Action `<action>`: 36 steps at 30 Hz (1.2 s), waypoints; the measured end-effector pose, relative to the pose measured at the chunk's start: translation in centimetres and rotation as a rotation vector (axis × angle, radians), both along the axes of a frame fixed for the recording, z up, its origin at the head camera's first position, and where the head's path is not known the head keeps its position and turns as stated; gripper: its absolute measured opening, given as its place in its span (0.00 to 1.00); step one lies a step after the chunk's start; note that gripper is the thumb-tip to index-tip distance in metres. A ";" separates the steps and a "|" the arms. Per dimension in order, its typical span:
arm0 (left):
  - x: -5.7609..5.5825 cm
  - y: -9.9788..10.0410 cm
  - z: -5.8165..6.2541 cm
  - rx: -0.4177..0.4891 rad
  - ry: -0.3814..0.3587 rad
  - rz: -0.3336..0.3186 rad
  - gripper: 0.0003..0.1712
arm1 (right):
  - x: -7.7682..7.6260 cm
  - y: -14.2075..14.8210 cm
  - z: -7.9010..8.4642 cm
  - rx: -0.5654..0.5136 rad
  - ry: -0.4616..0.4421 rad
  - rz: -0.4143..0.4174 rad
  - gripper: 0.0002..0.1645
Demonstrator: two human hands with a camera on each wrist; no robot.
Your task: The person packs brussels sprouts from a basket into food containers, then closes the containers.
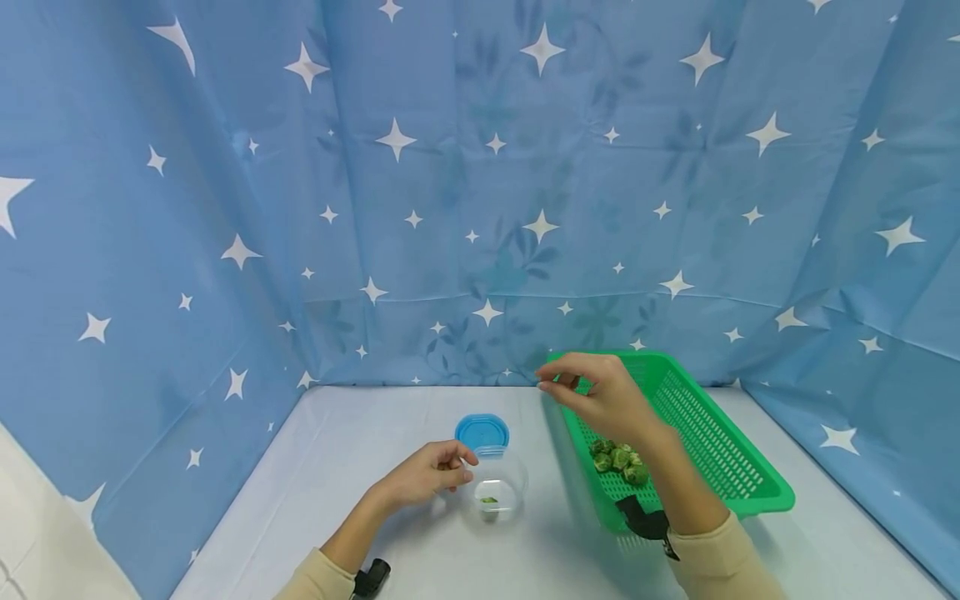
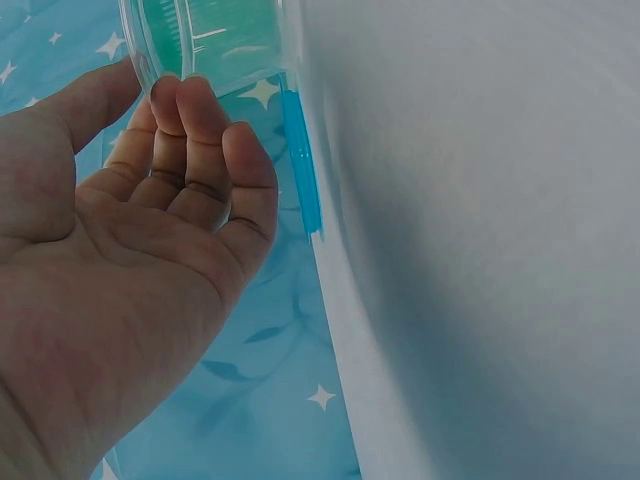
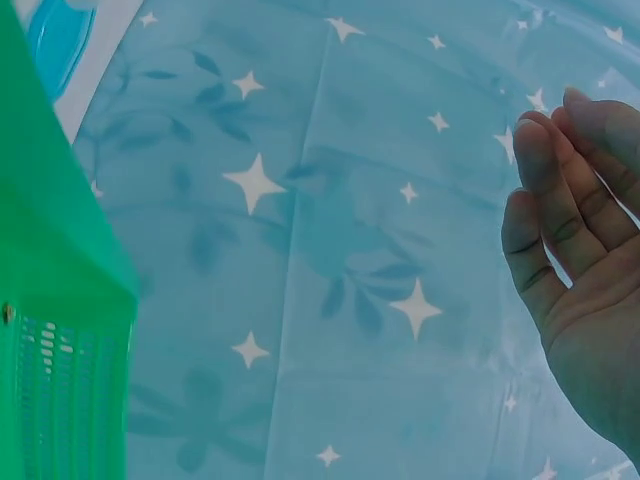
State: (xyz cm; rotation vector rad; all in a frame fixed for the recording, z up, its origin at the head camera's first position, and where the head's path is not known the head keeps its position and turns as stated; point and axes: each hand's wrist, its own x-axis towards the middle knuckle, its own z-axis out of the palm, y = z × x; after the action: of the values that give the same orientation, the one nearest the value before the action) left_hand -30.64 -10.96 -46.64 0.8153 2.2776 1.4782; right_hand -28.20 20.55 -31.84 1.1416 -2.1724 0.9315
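My left hand [image 1: 424, 477] is at the near left side of a clear plastic tub [image 1: 513, 481], thumb and bent fingers holding its rim. The left wrist view shows fingertips [image 2: 196, 92] against the tub's wall [image 2: 240, 40]. A small green piece [image 1: 489, 500] shows at the tub's bottom. My right hand [image 1: 603, 396] is raised over the left far part of a green basket [image 1: 712, 433]. Its thumb and fingers are loosely bent, with a gap at the tips and nothing visible between them. Several Brussels sprouts [image 1: 621, 458] lie in the basket.
A round blue lid [image 1: 482, 432] lies flat on the white table [image 1: 360, 433] just beyond the tub. Behind the table hangs a blue curtain [image 1: 465, 167] with white stars. The basket's left wall [image 3: 60, 200] rises close to my right hand.
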 end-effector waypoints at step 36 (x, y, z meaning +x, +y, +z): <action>0.0 0.0 0.0 0.004 -0.004 0.004 0.17 | -4.6 4.6 -0.4 -0.023 -0.198 -0.270 0.09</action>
State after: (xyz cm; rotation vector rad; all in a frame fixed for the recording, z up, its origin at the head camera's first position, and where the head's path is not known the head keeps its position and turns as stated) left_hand -30.63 -10.99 -46.64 0.8092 2.2755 1.4855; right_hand -32.78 25.15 -32.22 0.7468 -2.3920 0.9781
